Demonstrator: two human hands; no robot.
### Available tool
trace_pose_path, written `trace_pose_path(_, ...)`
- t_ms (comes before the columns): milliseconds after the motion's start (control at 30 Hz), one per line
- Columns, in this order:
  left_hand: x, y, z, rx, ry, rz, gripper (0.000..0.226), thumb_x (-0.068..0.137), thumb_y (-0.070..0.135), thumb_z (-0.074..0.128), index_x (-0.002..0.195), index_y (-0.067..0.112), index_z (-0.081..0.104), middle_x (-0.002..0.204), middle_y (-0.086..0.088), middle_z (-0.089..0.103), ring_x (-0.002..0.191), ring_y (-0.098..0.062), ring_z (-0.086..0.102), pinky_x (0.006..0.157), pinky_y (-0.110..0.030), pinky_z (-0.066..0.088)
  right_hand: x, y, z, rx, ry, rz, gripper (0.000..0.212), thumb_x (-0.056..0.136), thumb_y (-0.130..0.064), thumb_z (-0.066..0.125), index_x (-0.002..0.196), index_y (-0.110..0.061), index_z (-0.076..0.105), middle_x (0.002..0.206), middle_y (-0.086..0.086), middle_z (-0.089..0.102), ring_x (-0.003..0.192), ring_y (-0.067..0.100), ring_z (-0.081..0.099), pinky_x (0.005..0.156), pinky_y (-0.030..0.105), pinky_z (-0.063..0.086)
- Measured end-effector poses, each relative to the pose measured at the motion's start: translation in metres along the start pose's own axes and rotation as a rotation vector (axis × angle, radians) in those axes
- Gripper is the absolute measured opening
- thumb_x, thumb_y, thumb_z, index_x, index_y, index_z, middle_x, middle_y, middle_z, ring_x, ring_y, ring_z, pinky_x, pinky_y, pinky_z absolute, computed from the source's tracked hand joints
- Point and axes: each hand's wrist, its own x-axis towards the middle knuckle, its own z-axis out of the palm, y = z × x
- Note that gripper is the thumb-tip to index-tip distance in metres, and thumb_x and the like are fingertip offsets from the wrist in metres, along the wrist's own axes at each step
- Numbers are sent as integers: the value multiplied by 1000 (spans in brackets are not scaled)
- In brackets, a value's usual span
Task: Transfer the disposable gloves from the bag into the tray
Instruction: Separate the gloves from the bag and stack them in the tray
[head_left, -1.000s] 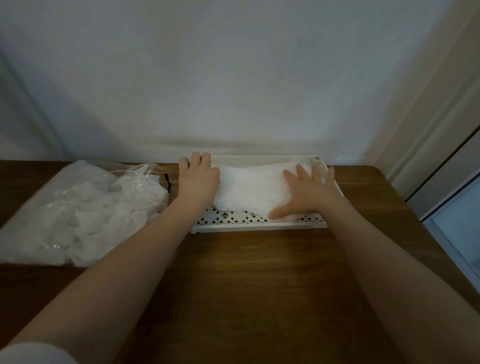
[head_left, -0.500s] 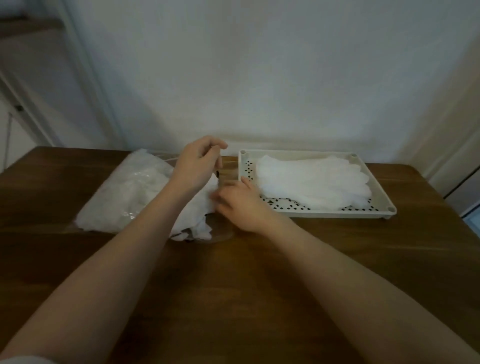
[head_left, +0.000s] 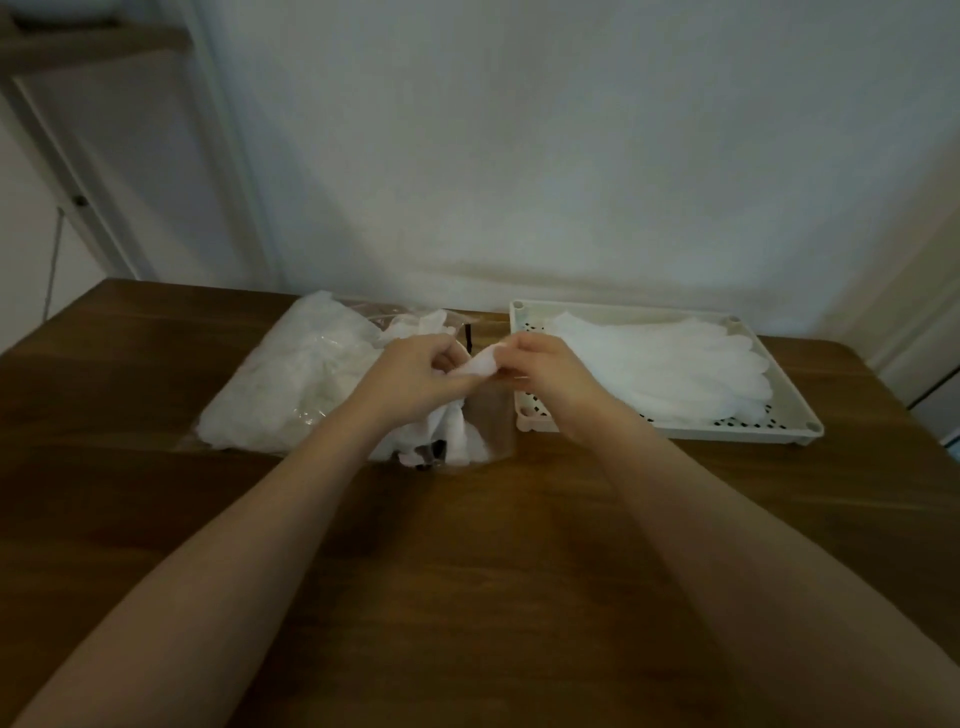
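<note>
Now I am pinching one glove (head_left: 480, 366) between my left hand (head_left: 415, 376) and right hand (head_left: 545, 374), fingers curled on it, just left of the tray (head_left: 675, 431), above the bag (head_left: 291, 384) mouth, probably to separate it from the rest before laying it flat on the stack (head_left: 665, 364).

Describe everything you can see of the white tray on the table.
The tray is a cream-white, shallow rectangular one that looks like plastic, with a raised rim, round corner posts and a perforated floor. It sits flat on the wooden table, right of the bag, near the wall. A flat stack of translucent disposable gloves lies in it. The right hand is in front of its left end.
</note>
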Motion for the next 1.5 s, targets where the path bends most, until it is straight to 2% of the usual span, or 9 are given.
trace_pose_path(100, 0, -3, -2, 4, -16, 4, 17, 88, 26, 62, 73, 19, 63, 67, 8, 55, 61, -3, 48, 58, -18, 37, -1, -2, -6, 504, 62, 89, 19, 98, -11, 40, 88, -9, 56, 90, 10, 62, 87, 24, 61, 83, 36, 51)
trace_pose_path(333, 1, -6, -1, 116, -43, 1, 41, 96, 22, 46, 56, 17, 41, 55, 3, 42, 52, -11, 37, 54, -25, 29, 0, -7, -17, 920, 292, 297, 21, 102, -26, 40, 103, -8, 51, 69, 5, 58, 52, 12, 53, 39, 20, 39)
trace_pose_path(567, 6, -13, 11, 428, -36, -35, 36, 98, 30, 43, 72, 12, 59, 69, -4, 58, 67, -20, 52, 68, -33, 41, -12, 1, -22, -203, 52, 28, 32, 93, -42, 52, 101, -15, 66, 87, -3, 59, 73, 9, 52, 61, 23, 39)
trace_pose_path(700, 5, -4, 11, 175, 213, -76, 43, 101, 32, 35, 65, 11, 47, 62, -3, 48, 60, -17, 45, 57, -26, 34, -18, 1, -24, -649, -203, -101, 36, 81, -41, 69, 55, -20, 56, 56, -7, 48, 51, 4, 44, 53, 16, 34)
trace_pose_path(933, -6, 2, 9, 163, 128, 275, 59, 77, 58, 50, 123, 21, 49, 133, -2, 41, 123, -13, 32, 104, -36, 25, -13, 4, -27, -91, -80, 17, 29, 97, -34, 50, 86, -16, 71, 76, -6, 67, 72, 10, 57, 70, 25, 42)
trace_pose_path(1033, -5, -1, 18, 325, 190, 467, 54, 74, 55, 55, 117, 22, 51, 130, -10, 45, 121, -27, 42, 103, -46, 34, -6, 7, -22, -1, -95, 84, 36, 97, -42, 46, 104, -17, 69, 104, 4, 70, 103, 22, 62, 96, 40, 44)
trace_pose_path(1200, -1, -11, 20, 423, 357, 574, 30, 85, 35, 51, 83, 9, 66, 110, -13, 61, 110, -24, 46, 95, -39, 37, -1, 7, -20, 205, 116, 154, 40, 97, -42, 44, 115, -12, 63, 116, 11, 65, 111, 29, 58, 103, 49, 41)
trace_pose_path(1367, -4, -14, 16, 728, 224, 765, 9, 78, 22, 60, 76, 16, 65, 90, 0, 69, 99, -24, 58, 91, -36, 31, -4, -3, -38, 851, 273, 282, 31, 98, -29, 48, 106, -2, 62, 91, 13, 68, 83, 27, 65, 69, 42, 54)
trace_pose_path(1500, -5, 0, 17, 849, -171, 290, 13, 91, 23, 51, 103, 24, 54, 91, 3, 63, 92, -20, 59, 94, -34, 32, -7, -6, -48, 1069, 242, 212, 21, 96, -12, 42, 79, -10, 54, 62, 5, 55, 51, 18, 54, 50, 22, 47)
